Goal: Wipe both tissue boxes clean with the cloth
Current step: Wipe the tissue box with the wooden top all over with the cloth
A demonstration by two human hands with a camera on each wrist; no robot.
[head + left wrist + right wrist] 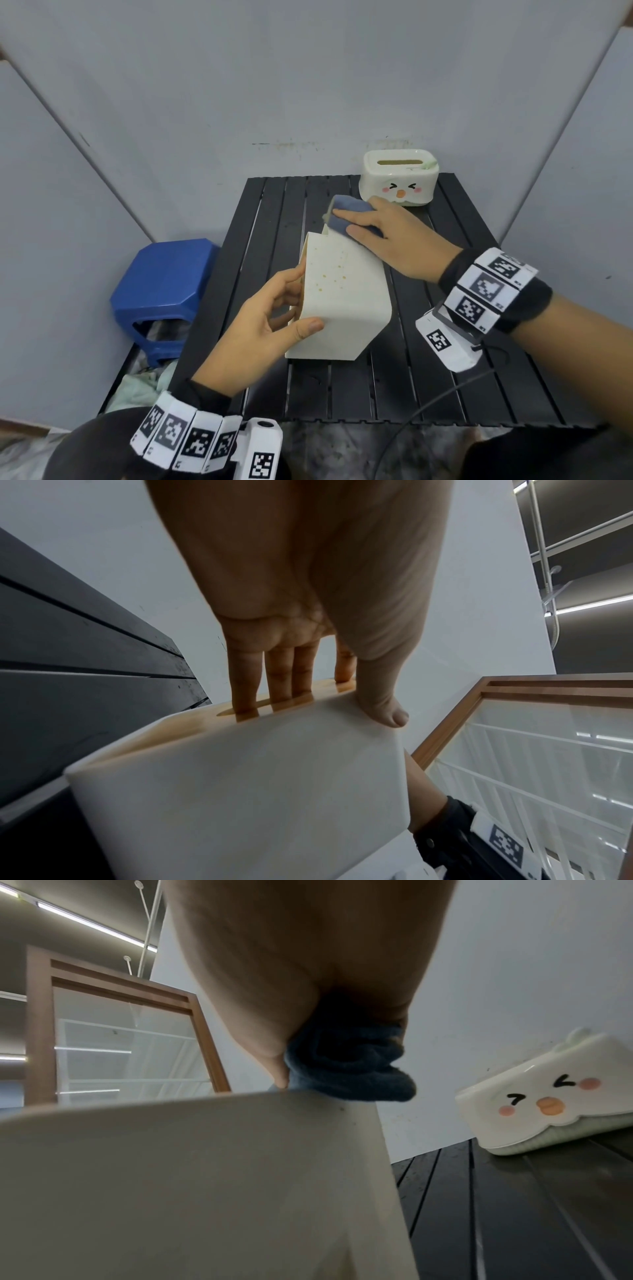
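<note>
Left hand grips plain tissue box — right hand presses blue cloth on it; no readable writing.

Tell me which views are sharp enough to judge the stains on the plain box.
Head view: sharp, evenly lit, yellow specks clear on the plain tissue box. Left wrist view: box face shaded, no specks visible. Right wrist view: box blurred and dim under the blue cloth; the duck-face box is sharper.

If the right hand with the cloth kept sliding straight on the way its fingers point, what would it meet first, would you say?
The right hand points left across the plain tissue box's far end. Past that edge, the way looks free above the black slatted table; depth is uncertain. The blue cloth leads.
</note>
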